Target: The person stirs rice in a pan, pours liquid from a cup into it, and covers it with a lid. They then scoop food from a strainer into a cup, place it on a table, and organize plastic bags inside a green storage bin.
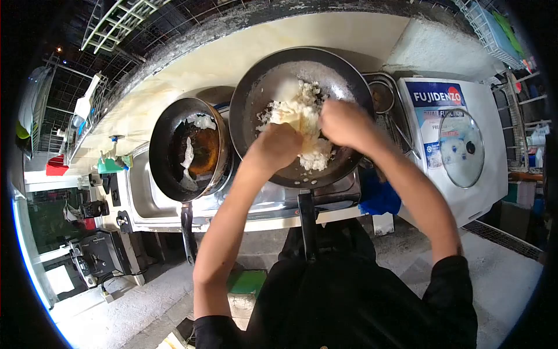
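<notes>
The clump of white rice (302, 125) lies in the middle of the large black frying pan (273, 81), piled from the pan's centre toward its near rim, with a paler, yellowish lump at its heart between the two hands. The left hand (276, 145) is down in the rice at the near left of the pile, its fingers curled in and closed on the yellowish lump. The right hand (343, 122) is pressed into the pile from the right, fingers bent under and buried in the rice; whether they grip anything there cannot be told. The two hands sit just beside each other, almost touching over the lump.

The pan's inner wall is dusted with whitish residue on its far side. Its long dark handle (308, 224) points straight back toward the person, over the edge of the stove (273, 200), a shiny metal two-burner unit.

On the left burner, just beside the big pan and touching its rim, sits a smaller frying pan (160, 145) holding dark brown liquid and scraps of something white; its handle (187, 230) also points toward the person.

A blue cloth (378, 198) lies at the stove's right corner, under the right forearm. Beyond it stands a white appliance marked FUJIDENZO (433, 96), with a glass lid (460, 148) resting on top. A small metal strainer (382, 96) lies between the big pan and the appliance. A wire rack (494, 29) hangs at far right.
</notes>
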The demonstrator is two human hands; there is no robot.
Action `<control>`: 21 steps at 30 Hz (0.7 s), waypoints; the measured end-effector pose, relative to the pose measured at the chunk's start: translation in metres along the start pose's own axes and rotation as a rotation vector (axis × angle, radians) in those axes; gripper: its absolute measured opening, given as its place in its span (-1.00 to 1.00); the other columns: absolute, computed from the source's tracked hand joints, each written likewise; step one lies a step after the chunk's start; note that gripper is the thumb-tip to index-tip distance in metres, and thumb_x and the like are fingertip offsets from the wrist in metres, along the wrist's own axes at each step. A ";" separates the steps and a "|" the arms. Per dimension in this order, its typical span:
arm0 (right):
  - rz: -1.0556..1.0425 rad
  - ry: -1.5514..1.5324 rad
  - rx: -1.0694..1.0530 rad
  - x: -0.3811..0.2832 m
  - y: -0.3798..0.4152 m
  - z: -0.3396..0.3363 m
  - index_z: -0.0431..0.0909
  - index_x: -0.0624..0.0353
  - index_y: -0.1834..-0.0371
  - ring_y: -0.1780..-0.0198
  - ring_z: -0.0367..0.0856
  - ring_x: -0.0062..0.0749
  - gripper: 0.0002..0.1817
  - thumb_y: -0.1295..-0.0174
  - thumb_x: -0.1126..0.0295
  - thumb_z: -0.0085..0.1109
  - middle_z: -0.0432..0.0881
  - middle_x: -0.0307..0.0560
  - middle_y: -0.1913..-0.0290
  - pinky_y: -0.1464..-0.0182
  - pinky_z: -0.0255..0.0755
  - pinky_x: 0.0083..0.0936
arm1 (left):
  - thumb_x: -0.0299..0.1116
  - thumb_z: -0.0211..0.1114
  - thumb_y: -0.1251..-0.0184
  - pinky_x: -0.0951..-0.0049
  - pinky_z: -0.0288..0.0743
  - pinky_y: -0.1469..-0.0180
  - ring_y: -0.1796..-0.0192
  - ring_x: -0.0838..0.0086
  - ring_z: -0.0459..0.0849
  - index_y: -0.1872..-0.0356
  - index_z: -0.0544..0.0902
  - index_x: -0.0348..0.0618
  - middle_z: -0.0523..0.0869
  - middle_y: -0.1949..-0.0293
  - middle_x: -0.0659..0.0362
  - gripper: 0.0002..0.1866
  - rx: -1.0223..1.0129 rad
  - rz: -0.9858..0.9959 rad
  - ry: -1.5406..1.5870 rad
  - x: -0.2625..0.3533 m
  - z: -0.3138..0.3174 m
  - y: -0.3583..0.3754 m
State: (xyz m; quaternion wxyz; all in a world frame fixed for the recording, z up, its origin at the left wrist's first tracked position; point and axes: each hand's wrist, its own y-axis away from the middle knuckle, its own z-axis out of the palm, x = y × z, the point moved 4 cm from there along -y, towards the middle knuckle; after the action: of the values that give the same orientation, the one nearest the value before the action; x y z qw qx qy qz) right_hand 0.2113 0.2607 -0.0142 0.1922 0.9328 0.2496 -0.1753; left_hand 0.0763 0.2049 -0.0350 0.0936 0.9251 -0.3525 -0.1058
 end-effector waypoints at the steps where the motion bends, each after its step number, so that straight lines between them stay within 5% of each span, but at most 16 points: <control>1: 0.149 -0.108 0.029 0.012 0.003 -0.013 0.60 0.41 0.43 0.25 0.64 0.09 -0.75 -0.09 0.36 0.08 0.63 0.28 0.32 0.15 0.50 -0.15 | -0.42 0.08 -0.16 0.21 0.56 0.23 0.25 0.20 0.68 0.29 0.59 -0.31 0.65 0.41 0.00 -0.80 -0.004 0.002 0.004 -0.005 -0.011 0.006; 3: 0.137 0.039 -0.036 0.034 0.003 -0.030 0.59 0.43 0.41 0.22 0.64 0.09 -0.74 -0.06 0.37 0.10 0.62 0.30 0.32 0.15 0.50 -0.16 | -0.45 0.07 -0.18 0.18 0.58 0.31 0.29 0.22 0.70 0.27 0.60 -0.35 0.66 0.42 -0.05 -0.79 -0.391 0.096 0.002 -0.010 -0.021 0.017; 4: 0.134 0.039 -0.039 0.035 0.000 -0.026 0.59 0.43 0.41 0.22 0.64 0.09 -0.74 -0.06 0.37 0.10 0.62 0.30 0.32 0.15 0.50 -0.16 | -0.48 0.13 -0.12 0.20 0.59 0.35 0.32 0.25 0.71 0.32 0.61 -0.37 0.68 0.45 -0.07 -0.83 -0.649 -0.370 0.529 -0.015 -0.022 0.016; 6: 0.172 0.026 -0.348 0.041 -0.007 0.003 0.60 0.42 0.35 0.18 0.64 0.08 -0.74 -0.04 0.39 0.11 0.61 0.33 0.30 0.14 0.51 -0.18 | -0.50 0.14 -0.10 0.21 0.60 0.33 0.31 0.26 0.71 0.35 0.62 -0.37 0.68 0.47 -0.05 -0.84 -0.536 -0.527 0.758 -0.010 -0.004 0.000; 7: 0.112 0.048 -0.217 0.023 -0.012 0.019 0.62 0.35 0.48 0.22 0.67 -0.08 -0.87 0.03 0.53 0.10 0.65 0.20 0.32 0.14 0.54 -0.31 | -0.51 0.16 -0.07 0.23 0.60 0.30 0.30 0.26 0.71 0.38 0.63 -0.36 0.68 0.49 -0.03 -0.85 -0.416 -0.674 0.982 -0.011 0.015 -0.006; 8: -0.032 0.110 -0.084 0.002 -0.007 0.019 0.62 0.35 0.46 0.24 0.67 -0.10 -0.88 0.03 0.54 0.10 0.65 0.19 0.34 0.16 0.55 -0.32 | -0.49 0.16 -0.09 0.27 0.59 0.28 0.28 0.26 0.71 0.41 0.64 -0.32 0.70 0.45 0.01 -0.87 -0.224 -0.271 0.740 -0.008 0.038 -0.024; 9: -0.177 0.171 0.047 -0.014 -0.002 0.015 0.61 0.35 0.44 0.26 0.68 -0.13 -0.88 0.02 0.55 0.10 0.65 0.19 0.36 0.19 0.56 -0.32 | -0.49 0.16 -0.09 0.27 0.59 0.28 0.28 0.26 0.71 0.41 0.64 -0.32 0.70 0.45 0.01 -0.87 -0.223 -0.271 0.742 -0.009 0.031 -0.024; 11: -0.044 0.013 0.087 -0.013 -0.006 -0.007 0.59 0.34 0.41 0.29 0.68 -0.11 -0.88 -0.01 0.55 0.06 0.63 0.20 0.40 0.22 0.56 -0.29 | -0.46 0.15 -0.09 0.26 0.58 0.29 0.27 0.24 0.70 0.43 0.64 -0.24 0.70 0.42 0.05 -0.88 -0.236 -0.028 0.067 -0.005 -0.001 -0.022; 13: 0.017 0.126 0.056 0.003 -0.010 -0.031 0.58 0.32 0.41 0.33 0.68 -0.09 -0.86 -0.10 0.48 0.03 0.63 0.18 0.43 0.26 0.56 -0.24 | -0.44 0.15 -0.08 0.25 0.59 0.31 0.29 0.26 0.71 0.49 0.67 -0.15 0.71 0.43 0.10 -0.88 -0.129 -0.104 -0.088 -0.015 -0.015 -0.001; 15: 0.034 0.154 0.201 0.029 -0.015 -0.039 0.58 0.31 0.39 0.34 0.68 -0.11 -0.86 -0.10 0.47 0.05 0.64 0.17 0.42 0.29 0.56 -0.26 | -0.45 0.15 -0.07 0.29 0.60 0.34 0.35 0.27 0.72 0.50 0.66 -0.17 0.71 0.45 0.10 -0.88 -0.018 -0.510 0.206 -0.048 0.021 0.012; 16: 0.008 0.242 0.227 0.039 -0.021 -0.035 0.58 0.31 0.40 0.33 0.68 -0.09 -0.87 -0.10 0.49 0.04 0.65 0.18 0.40 0.31 0.56 -0.26 | -0.47 0.14 -0.07 0.33 0.62 0.35 0.41 0.25 0.72 0.51 0.64 -0.20 0.69 0.45 0.07 -0.89 -0.110 -0.409 -0.175 -0.038 0.018 0.009; 19: 0.062 -0.054 0.063 0.023 -0.039 0.014 0.58 0.39 0.46 0.27 0.65 0.02 -0.86 0.00 0.52 0.07 0.62 0.26 0.39 0.23 0.52 -0.19 | -0.48 0.14 -0.08 0.34 0.63 0.35 0.41 0.20 0.71 0.50 0.64 -0.22 0.67 0.48 0.04 -0.89 0.098 -0.253 -0.127 -0.027 0.024 -0.018; 21: -0.056 0.061 0.180 0.002 -0.032 0.016 0.60 0.29 0.43 0.29 0.64 0.04 -0.87 -0.03 0.50 0.05 0.62 0.18 0.38 0.24 0.52 -0.19 | -0.44 0.13 -0.15 0.32 0.63 0.36 0.39 0.15 0.70 0.47 0.62 -0.26 0.65 0.45 -0.02 -0.86 0.029 -0.133 -0.116 -0.010 0.005 -0.025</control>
State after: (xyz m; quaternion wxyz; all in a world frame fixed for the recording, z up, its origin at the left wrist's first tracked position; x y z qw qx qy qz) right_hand 0.1926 0.2802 -0.0373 0.0948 0.9439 0.2644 -0.1738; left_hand 0.0832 0.2297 -0.0442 0.0524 0.9400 -0.2967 -0.1600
